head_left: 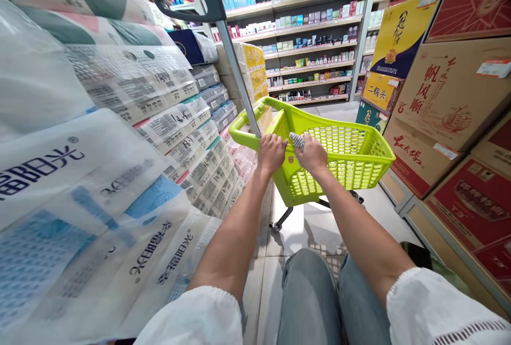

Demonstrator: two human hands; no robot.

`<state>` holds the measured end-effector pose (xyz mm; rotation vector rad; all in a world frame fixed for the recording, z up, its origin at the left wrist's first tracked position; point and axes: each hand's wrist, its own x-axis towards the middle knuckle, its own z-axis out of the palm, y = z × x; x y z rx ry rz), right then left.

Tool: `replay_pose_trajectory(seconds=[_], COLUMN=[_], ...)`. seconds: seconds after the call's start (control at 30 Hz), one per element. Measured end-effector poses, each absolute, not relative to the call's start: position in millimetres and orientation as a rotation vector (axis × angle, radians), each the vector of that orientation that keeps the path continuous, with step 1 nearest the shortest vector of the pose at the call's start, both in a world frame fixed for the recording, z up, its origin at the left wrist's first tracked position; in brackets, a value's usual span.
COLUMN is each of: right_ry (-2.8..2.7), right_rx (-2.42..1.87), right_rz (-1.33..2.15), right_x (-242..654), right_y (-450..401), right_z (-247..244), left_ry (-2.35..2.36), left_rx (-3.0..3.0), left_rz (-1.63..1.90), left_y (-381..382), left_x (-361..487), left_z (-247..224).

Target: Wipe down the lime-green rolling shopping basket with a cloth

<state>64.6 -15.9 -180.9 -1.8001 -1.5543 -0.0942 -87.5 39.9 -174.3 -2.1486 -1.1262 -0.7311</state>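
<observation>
A lime-green plastic shopping basket with lattice sides (339, 158), mounted on a wheeled frame, lies directly ahead of the two bare hands and extends to the right of their grip. Its long axis runs sideways from the end wall at the hands toward the far end at the right, so the right hand (312, 154) is nearer its open lattice body. That hand is closed around a small bunched grey-and-white patterned item (296, 141) at the basket's near rim. The left hand (272, 153) is at the end wall, just beside the foot of a slanting grey metal pole (239, 71); its fingers are bent, but whether they are clamped on anything cannot be told. The pole rises up and leftward from the grip to a dark plastic loop handle (217, 7).
</observation>
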Motion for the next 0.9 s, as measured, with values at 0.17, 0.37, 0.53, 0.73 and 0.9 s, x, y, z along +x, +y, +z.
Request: replay_pose_trajectory(seconds=[0.17,0.37,0.53,0.73,0.9], right_ry=[-1.345,-1.436,-1.553,-1.375,-1.457], right_rx=[-2.04,-1.817,-1.745,-2.01,-1.832], right_rz=[-0.112,-0.126,-0.103,-0.055,-0.07], right_x=[100,49,48,92,56], right_y=[-26,-14,-15,-24,-18], right_z=[-188,-179,-177,-185,-182], left_ry=[-1.12,-1.14,-1.135,-1.166,-1.181], left_rx=[-2.143,-2.152,-2.177,-2.163,-2.137], left_rz=[-0.781,-0.789,-0.731,-0.775,-0.755], left_y=[43,39,36,38,35], left_x=[-83,-76,-81,-81,-74], left_z=[-178,-179,-174,-174,-177])
